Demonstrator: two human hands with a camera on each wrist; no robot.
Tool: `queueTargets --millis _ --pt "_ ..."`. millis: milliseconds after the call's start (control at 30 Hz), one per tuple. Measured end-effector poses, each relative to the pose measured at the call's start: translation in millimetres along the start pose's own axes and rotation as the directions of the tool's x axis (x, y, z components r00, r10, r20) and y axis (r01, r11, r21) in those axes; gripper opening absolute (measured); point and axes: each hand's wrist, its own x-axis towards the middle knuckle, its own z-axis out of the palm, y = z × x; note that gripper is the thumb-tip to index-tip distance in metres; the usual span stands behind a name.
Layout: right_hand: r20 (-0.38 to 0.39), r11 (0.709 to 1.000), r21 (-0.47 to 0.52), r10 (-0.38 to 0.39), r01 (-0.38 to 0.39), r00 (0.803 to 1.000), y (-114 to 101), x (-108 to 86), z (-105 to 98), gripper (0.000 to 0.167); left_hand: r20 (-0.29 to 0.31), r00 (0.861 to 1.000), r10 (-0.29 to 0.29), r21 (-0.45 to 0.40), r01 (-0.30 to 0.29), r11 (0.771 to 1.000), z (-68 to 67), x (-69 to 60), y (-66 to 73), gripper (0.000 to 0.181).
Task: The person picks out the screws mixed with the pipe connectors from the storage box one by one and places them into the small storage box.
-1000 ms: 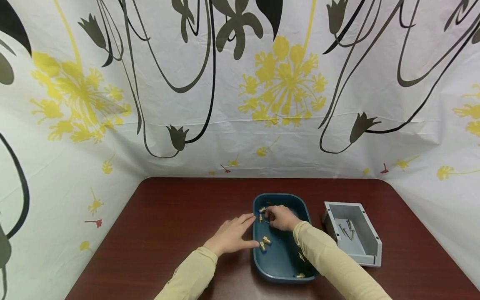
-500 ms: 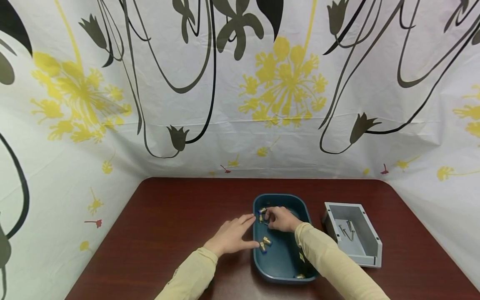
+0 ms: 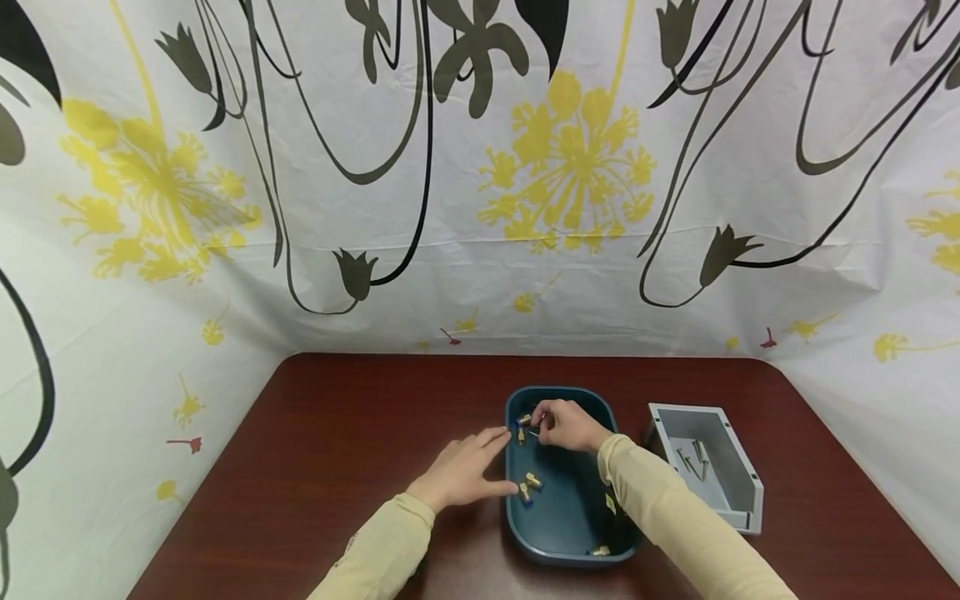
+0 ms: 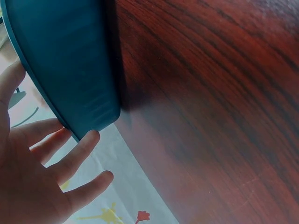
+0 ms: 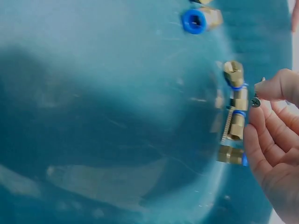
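Note:
My right hand [image 3: 568,427] is over the far left part of a dark teal tray [image 3: 573,557]. In the right wrist view, its thumb and fingers pinch a small cross-head screw [image 5: 255,101]. Brass fittings with blue collars [image 5: 237,126] lie just beneath that hand, and a threaded screw [image 5: 227,123] lies against them. Two more brass fittings [image 3: 533,481] sit near the tray's left wall. With fingers spread, my left hand [image 3: 463,473] touches the tray's left rim [image 4: 46,100].
To the right of the tray stands a grey open box [image 3: 738,521] with several screws [image 3: 701,451] inside. Another brass fitting [image 3: 600,551] lies in the tray's near right corner. A printed cloth [image 3: 420,208] hangs behind the dark red table [image 3: 375,400].
My right hand has lifted slightly and shifted a little to the right, with the screw in its fingers. The left hand stays at the rim.

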Motion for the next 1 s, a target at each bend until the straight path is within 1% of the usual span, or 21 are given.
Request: queueTargets --millis 267,500,733,1000 --pt "0.003 0.997 -0.004 -0.072 0.072 0.997 -7 -0.5 -20 0.015 -0.009 1.000 0.004 0.028 -0.004 1.000 -0.5 0.3 -0.2 0.074" --pt "-0.001 0.997 0.015 -0.079 0.079 0.997 -15 -4.1 -34 0.015 -0.002 1.000 0.003 0.001 -0.003 1.000 -4.8 -1.9 3.7 0.074" --pt "0.010 0.996 0.024 -0.083 0.083 0.996 -20 -10.0 -48 0.014 0.003 1.000 0.004 0.004 -0.004 1.000 -4.7 -1.8 3.9 0.074" --pt "-0.005 0.995 -0.015 -0.095 0.095 0.995 -17 -22.2 -64 0.014 0.000 1.000 -0.002 0.006 0.002 1.000 -3.6 -1.4 3.9 0.074"
